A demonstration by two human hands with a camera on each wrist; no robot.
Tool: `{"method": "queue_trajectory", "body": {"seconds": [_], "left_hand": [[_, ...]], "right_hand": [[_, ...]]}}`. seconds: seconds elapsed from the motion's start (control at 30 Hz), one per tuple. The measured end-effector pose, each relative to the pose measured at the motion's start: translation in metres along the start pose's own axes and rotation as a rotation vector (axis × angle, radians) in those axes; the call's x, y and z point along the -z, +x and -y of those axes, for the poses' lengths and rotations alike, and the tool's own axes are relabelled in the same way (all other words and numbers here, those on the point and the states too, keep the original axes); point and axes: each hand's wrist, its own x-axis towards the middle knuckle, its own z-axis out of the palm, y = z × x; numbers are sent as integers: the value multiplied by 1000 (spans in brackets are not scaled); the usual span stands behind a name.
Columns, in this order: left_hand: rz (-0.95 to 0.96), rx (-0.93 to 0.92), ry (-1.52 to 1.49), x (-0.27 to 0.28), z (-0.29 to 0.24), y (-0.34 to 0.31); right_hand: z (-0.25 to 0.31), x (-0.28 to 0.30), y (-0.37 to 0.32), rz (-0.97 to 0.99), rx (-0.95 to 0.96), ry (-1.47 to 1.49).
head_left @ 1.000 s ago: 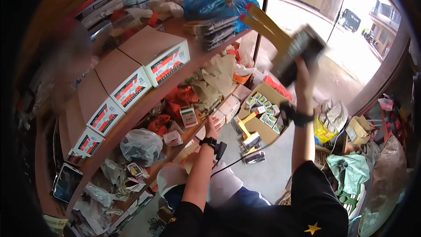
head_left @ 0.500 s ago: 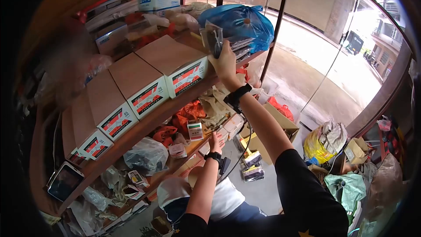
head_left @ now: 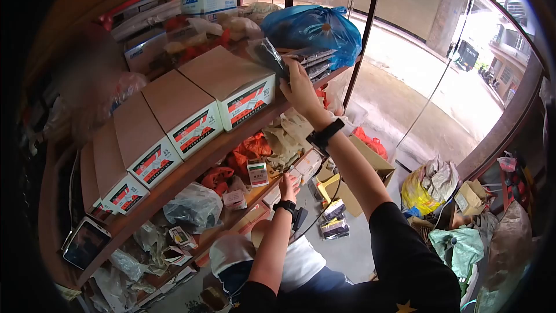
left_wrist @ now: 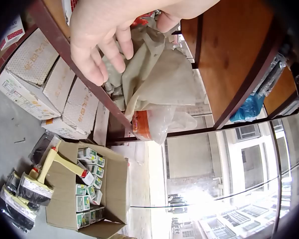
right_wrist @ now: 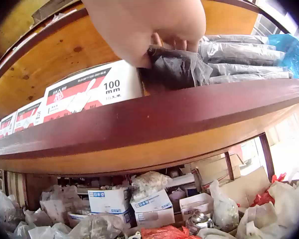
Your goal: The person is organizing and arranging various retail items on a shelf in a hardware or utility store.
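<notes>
On the upper shelf, my right hand (head_left: 302,94) grips a plastic-wrapped paintbrush (head_left: 273,59), its black bristle end low between a carton marked 100 mm (head_left: 249,103) and a stack of wrapped brushes (right_wrist: 244,56). In the right wrist view the fingers curl over the dark wrapped end (right_wrist: 175,68), close above the shelf board; the handle is hidden. My left hand (head_left: 288,188) hovers at the lower shelf's edge with loosely bent fingers and nothing in it. More yellow-handled brushes (left_wrist: 36,188) lie on the floor.
A blue plastic bag (head_left: 318,30) sits behind the stack. Below, an open carton (left_wrist: 64,196) of small green-and-white boxes stands on the floor. Plastic bags (head_left: 194,204) and small boxes crowd the lower shelf. A phone (head_left: 87,242) leans at the left end.
My right hand has swung from the right, over the floor, onto the upper shelf with the paintbrush. Since half a second ago the brush has tipped lower beside the stack. The left hand barely moved.
</notes>
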Motion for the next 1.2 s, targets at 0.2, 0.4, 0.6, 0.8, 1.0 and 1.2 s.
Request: {"method": "queue_trajectory", "body": {"seconds": [0.2, 0.4, 0.6, 0.8, 1.0, 1.2], "left_hand": [[-10, 40, 17, 0, 0, -3], [-38, 28, 16, -1, -4, -8], [-39, 24, 23, 7, -4, -2], [-20, -13, 38, 14, -3, -5], [30, 16, 142, -18, -25, -22], [87, 66, 252, -45, -14, -25]], "right_hand": [[0, 0, -8, -32, -191, -165], [-5, -11, -7, -65, -169, -156], [-3, 32, -56, -129, -161, -9], [-96, 49, -326, -236, -907, -60], [-76, 73, -569, -412, -1860, 52], [-75, 54, -636, -456, -2116, 348]]}}
